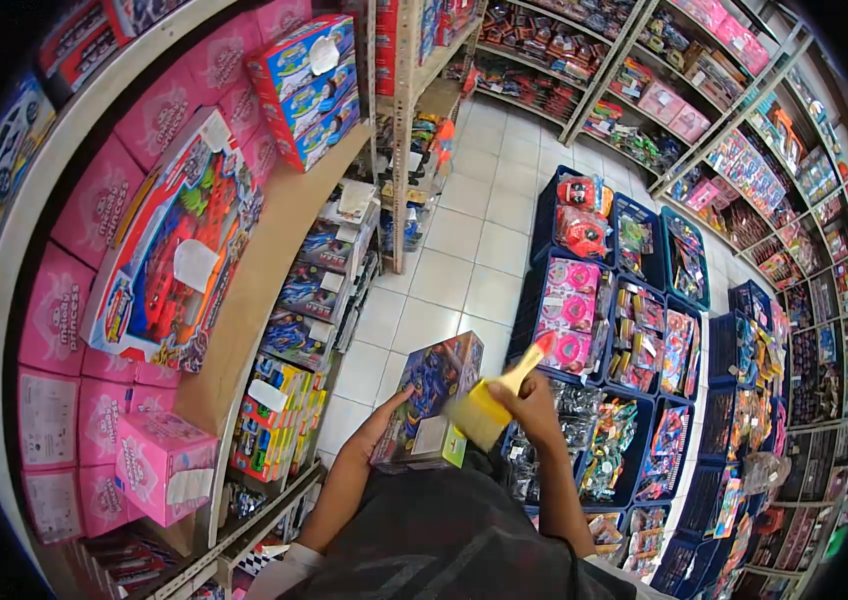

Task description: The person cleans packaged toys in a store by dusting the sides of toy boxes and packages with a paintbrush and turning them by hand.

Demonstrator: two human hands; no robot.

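My left hand point(381, 420) is closed around the left side of a dark toy box point(446, 372) with colourful printed pictures, held tilted in front of my body. A pale label sits on the box's near part. In my right hand point(534, 403) is a wide paintbrush point(481, 412) with a light handle, a red handle end and yellowish bristles. The handle points up and away, and the slightly blurred bristles lie over the right side of the box. Whether they touch it I cannot tell.
On the left shelf stand pink boxes point(166, 468), a large red-and-blue toy package point(184, 255) and blue-red boxes point(309, 90). Similar toy boxes point(309, 290) fill the lower shelf. Blue crates point(534, 290) of packaged toys line the tiled floor point(459, 265) at right, before stocked racks point(634, 85).
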